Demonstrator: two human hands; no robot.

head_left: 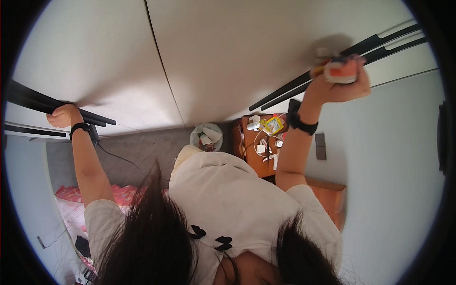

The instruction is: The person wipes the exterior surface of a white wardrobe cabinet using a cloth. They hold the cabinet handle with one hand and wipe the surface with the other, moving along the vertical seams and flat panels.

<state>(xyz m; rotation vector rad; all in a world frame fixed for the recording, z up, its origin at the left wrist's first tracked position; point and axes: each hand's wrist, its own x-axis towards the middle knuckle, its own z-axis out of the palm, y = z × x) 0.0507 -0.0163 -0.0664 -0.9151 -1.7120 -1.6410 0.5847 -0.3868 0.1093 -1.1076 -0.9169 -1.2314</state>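
White wardrobe doors (213,52) with long black handles stand before me. My left hand (65,116) is closed round the long black handle (40,97) on the left. My right hand (354,89), raised at the far right, is closed on a crumpled red-and-white cloth (343,72). Motion smears the cloth, so its exact kind is hard to make out. It is close to the white door surface, over the pair of black handles (294,90) on the right; whether it touches the door I cannot tell.
A bin with a clear liner (207,137) stands on the grey floor (123,154). Right of it, a brown cabinet (259,164) bears white bottles, a cable and a yellow packet (274,125). Pink patterned bedding (71,194) lies at lower left. A pale wall (394,166) rises on the right.
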